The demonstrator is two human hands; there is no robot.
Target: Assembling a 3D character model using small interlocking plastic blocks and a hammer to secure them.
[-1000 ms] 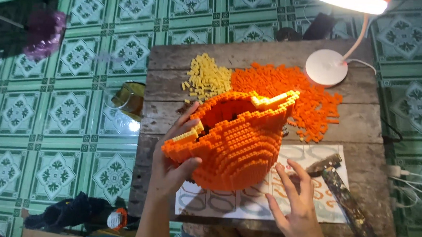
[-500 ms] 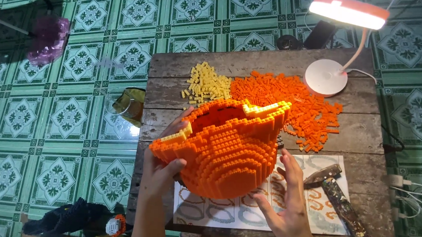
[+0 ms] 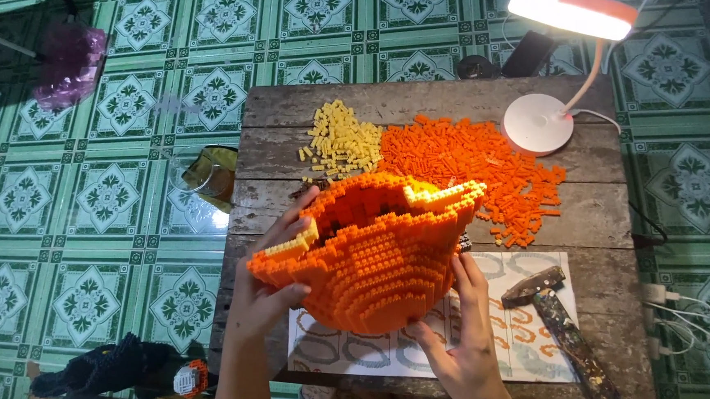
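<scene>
A big hollow orange brick model (image 3: 376,254), bowl-shaped with pale yellow rim pieces, is lifted and tilted above a small wooden table (image 3: 426,105). My left hand (image 3: 272,281) grips its left rim, fingers curled over the edge. My right hand (image 3: 461,337) presses against its lower right side. Behind the model lie a heap of loose orange bricks (image 3: 489,162) and a smaller heap of pale yellow bricks (image 3: 338,141). A printed sheet (image 3: 519,333) lies under the model.
A white desk lamp (image 3: 540,120) stands lit at the table's back right. A hammer (image 3: 565,319) rests on the sheet at the right. A glass jar (image 3: 209,174) sits on the green tiled floor left of the table. Cables (image 3: 693,315) run at the right.
The model has tilted further and shifted slightly toward me in both hands. The view has drifted, so the table now sits lower and the lamp head shows fully.
</scene>
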